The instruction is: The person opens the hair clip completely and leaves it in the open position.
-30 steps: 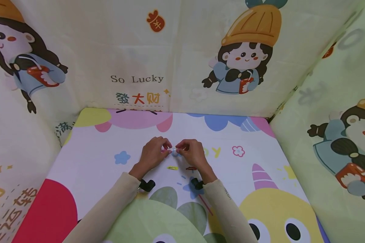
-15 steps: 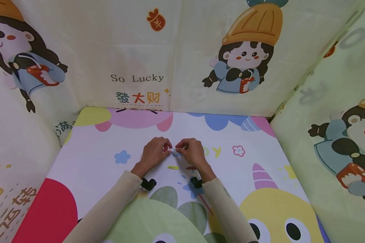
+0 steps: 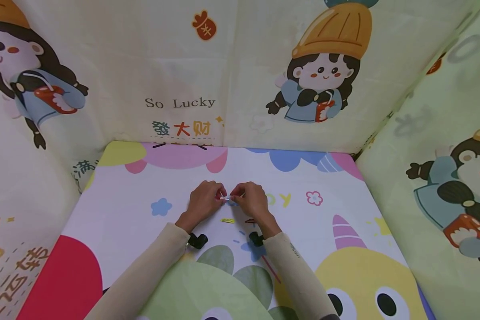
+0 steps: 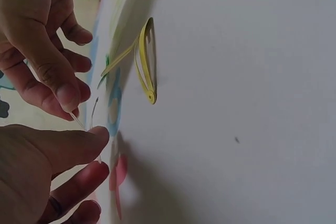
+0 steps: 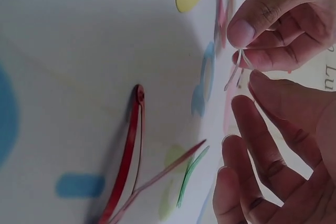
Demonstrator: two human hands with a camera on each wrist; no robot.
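A thin, pale snap hair clip [image 5: 233, 70] is held between both hands above the table, its arms spread apart. My left hand [image 3: 205, 201] pinches one end between thumb and forefinger, which shows close up in the left wrist view. The fingertips of my right hand [image 3: 251, 202] pinch the other end, and they partly cover it. Nearer the person, a yellow snap hair clip [image 4: 145, 61] lies between the wrists, its arms sprung open. A red snap hair clip [image 5: 127, 150], also open, lies beneath the right hand.
A green clip [image 5: 190, 177] lies past the red one in the right wrist view. The table [image 3: 124, 231] has a printed cartoon cover. Patterned cloth walls [image 3: 244, 89] rise at the back and both sides. Black wrist cameras [image 3: 198, 241] sit at the cuffs.
Both hands have stayed almost in place, still holding the pale clip. The left hand and forearm have shifted slightly right, and the right forearm slightly left.
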